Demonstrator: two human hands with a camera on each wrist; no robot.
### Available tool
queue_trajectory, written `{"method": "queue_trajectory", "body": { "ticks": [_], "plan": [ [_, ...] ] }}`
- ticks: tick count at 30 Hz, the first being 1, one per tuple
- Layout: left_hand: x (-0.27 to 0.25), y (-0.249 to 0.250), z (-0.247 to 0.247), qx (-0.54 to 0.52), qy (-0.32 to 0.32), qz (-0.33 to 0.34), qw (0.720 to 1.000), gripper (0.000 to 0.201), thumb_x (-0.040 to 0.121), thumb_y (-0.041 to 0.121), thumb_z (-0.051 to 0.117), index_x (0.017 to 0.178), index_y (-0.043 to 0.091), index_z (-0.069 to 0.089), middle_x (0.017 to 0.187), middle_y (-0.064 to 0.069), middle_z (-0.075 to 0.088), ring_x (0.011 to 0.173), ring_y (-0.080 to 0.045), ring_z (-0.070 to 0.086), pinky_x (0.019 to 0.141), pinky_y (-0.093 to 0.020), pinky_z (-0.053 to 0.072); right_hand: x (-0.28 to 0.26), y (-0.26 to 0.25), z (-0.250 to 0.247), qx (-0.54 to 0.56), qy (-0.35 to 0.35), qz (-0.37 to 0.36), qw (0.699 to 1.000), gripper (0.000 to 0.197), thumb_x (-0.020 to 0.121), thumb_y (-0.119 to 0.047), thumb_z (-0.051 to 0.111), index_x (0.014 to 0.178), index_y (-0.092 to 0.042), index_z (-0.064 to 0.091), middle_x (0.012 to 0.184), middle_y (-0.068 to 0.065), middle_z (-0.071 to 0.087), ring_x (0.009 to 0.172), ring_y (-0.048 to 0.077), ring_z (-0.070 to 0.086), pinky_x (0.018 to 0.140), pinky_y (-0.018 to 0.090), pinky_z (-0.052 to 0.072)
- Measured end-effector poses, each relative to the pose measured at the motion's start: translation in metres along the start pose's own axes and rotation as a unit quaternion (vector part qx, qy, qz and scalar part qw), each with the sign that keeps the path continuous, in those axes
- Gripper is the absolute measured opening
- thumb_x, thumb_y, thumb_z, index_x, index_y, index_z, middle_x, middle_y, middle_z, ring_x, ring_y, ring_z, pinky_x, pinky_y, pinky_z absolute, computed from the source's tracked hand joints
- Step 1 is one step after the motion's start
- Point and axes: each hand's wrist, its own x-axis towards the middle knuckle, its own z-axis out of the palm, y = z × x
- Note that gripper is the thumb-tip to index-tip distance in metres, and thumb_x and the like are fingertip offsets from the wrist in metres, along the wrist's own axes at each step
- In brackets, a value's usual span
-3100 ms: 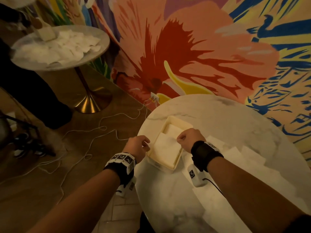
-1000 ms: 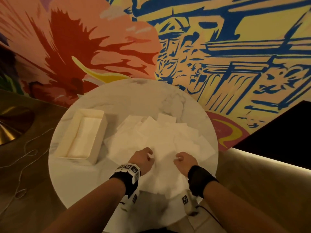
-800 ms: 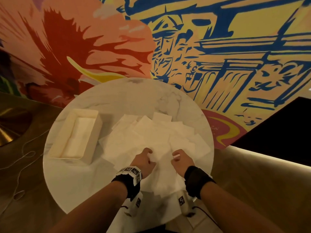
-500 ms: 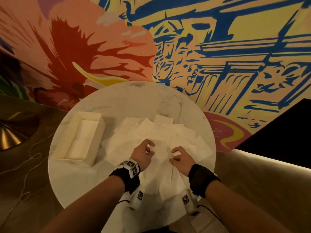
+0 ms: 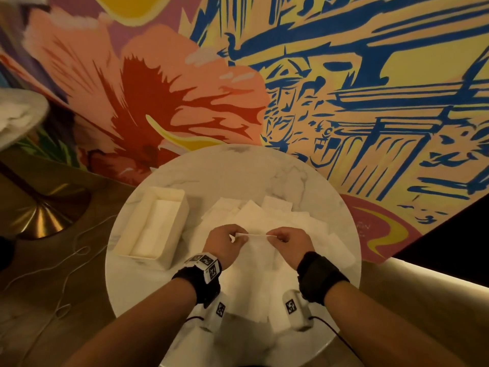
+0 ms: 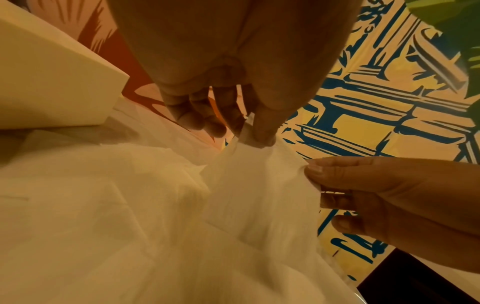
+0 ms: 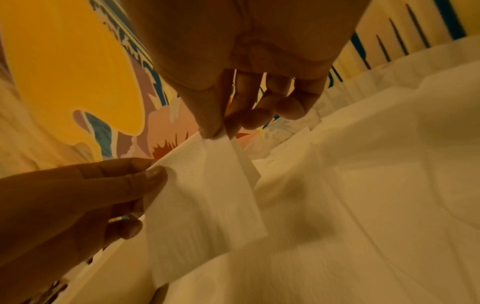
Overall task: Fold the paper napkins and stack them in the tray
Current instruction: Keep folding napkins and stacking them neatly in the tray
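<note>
Hands [image 5: 254, 241] now off pile w/ napkin [image 5: 255, 236]

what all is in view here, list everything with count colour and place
held napkin: one, white, lifted between both hands
loose napkins: a pile, count unclear, white, spread over the table's middle and right
tray: one, cream, table's left, white napkins inside
table: one, round, white marble
second table: one, far left, white napkins on top
cable: white, floor at left
mural: multicoloured, wall behind
left hand: pinches the held napkin's left corner
right hand: pinches its right corner
</note>
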Motion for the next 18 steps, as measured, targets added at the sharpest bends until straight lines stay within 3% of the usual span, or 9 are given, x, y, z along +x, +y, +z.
{"method": "queue_trajectory", "body": {
  "ticks": [3, 5, 7, 9, 11, 14, 16, 18],
  "plan": [
    [0.002, -0.005, -0.008, 0.045, 0.014, 0.012, 0.999, 0.004, 0.091, 0.035, 0.066, 0.091, 0.035, 0.070, 0.102, 0.009, 0.057, 0.101, -0.016, 0.048, 0.083, -0.021, 0.030, 0.000, -0.012, 0.004, -0.076, 0.015, -0.024, 0.997, 0.005, 0.088, -0.030, 0.071, 0.089, -0.034, 0.073, 0.092, -0.014, 0.060, 0.077, 0.002, 0.052, 0.066, 0.004, 0.035],
    [0.002, -0.004, -0.014, 0.070, 0.007, 0.018, 0.997, 0.005, 0.088, 0.043, 0.068, 0.090, 0.039, 0.066, 0.112, 0.011, 0.055, 0.108, -0.014, 0.043, 0.092, -0.025, 0.030, 0.001, -0.020, 0.009, -0.086, 0.005, -0.033, 0.996, 0.005, 0.087, -0.032, 0.072, 0.087, -0.036, 0.072, 0.098, -0.012, 0.061, 0.081, 0.003, 0.053, 0.069, 0.007, 0.036],
    [0.002, -0.002, -0.020, 0.085, -0.010, 0.039, 0.996, 0.014, 0.084, 0.053, 0.068, 0.091, 0.041, 0.066, 0.113, 0.014, 0.061, 0.108, -0.012, 0.049, 0.096, -0.030, 0.040, 0.002, -0.028, 0.015, -0.070, -0.019, -0.042, 0.996, 0.003, 0.086, -0.032, 0.073, 0.086, -0.035, 0.073, 0.097, -0.013, 0.068, 0.087, 0.006, 0.060, 0.072, 0.009, 0.039],
    [0.000, 0.004, -0.028, 0.069, -0.037, 0.045, 0.996, 0.023, 0.084, 0.058, 0.066, 0.093, 0.038, 0.072, 0.105, 0.015, 0.069, 0.100, -0.008, 0.059, 0.090, -0.030, 0.048, 0.001, -0.037, 0.020, -0.060, -0.046, -0.051, 0.996, 0.004, 0.086, -0.031, 0.073, 0.088, -0.030, 0.076, 0.090, -0.013, 0.072, 0.086, 0.003, 0.063, 0.070, 0.003, 0.039],
    [0.000, 0.008, -0.036, 0.059, -0.055, 0.047, 0.996, 0.024, 0.090, 0.052, 0.064, 0.100, 0.034, 0.076, 0.104, 0.013, 0.073, 0.098, -0.006, 0.064, 0.083, -0.022, 0.049, 0.003, -0.043, 0.025, -0.055, -0.054, -0.049, 0.996, 0.006, 0.086, -0.029, 0.073, 0.090, -0.027, 0.077, 0.085, -0.013, 0.072, 0.083, 0.001, 0.064, 0.070, 0.003, 0.041],
    [0.006, 0.002, -0.051, 0.054, -0.031, 0.049, 0.997, 0.021, 0.094, 0.038, 0.065, 0.105, 0.025, 0.078, 0.108, 0.011, 0.074, 0.099, -0.006, 0.065, 0.082, -0.012, 0.042, 0.009, -0.048, 0.025, -0.020, -0.019, -0.037, 0.999, 0.007, 0.086, -0.021, 0.074, 0.092, -0.020, 0.078, 0.079, -0.010, 0.071, 0.077, 0.008, 0.067, 0.079, 0.018, 0.052],
    [0.010, -0.006, -0.061, 0.021, -0.019, 0.029, 0.999, 0.017, 0.094, 0.035, 0.066, 0.099, 0.026, 0.079, 0.097, 0.011, 0.076, 0.088, -0.005, 0.067, 0.082, -0.016, 0.048, 0.012, -0.050, 0.022, 0.024, -0.004, -0.023, 0.999, 0.007, 0.086, -0.015, 0.073, 0.092, -0.016, 0.078, 0.076, -0.007, 0.071, 0.070, 0.011, 0.067, 0.073, 0.021, 0.057],
    [0.011, -0.011, -0.068, 0.006, -0.007, 0.023, 1.000, 0.015, 0.093, 0.034, 0.065, 0.094, 0.028, 0.078, 0.084, 0.011, 0.075, 0.078, -0.005, 0.067, 0.074, -0.017, 0.050, 0.012, -0.054, 0.023, 0.055, -0.010, -0.022, 0.998, 0.008, 0.087, -0.011, 0.072, 0.088, -0.016, 0.077, 0.076, -0.002, 0.071, 0.068, 0.014, 0.067, 0.064, 0.019, 0.056]
  ]
}}
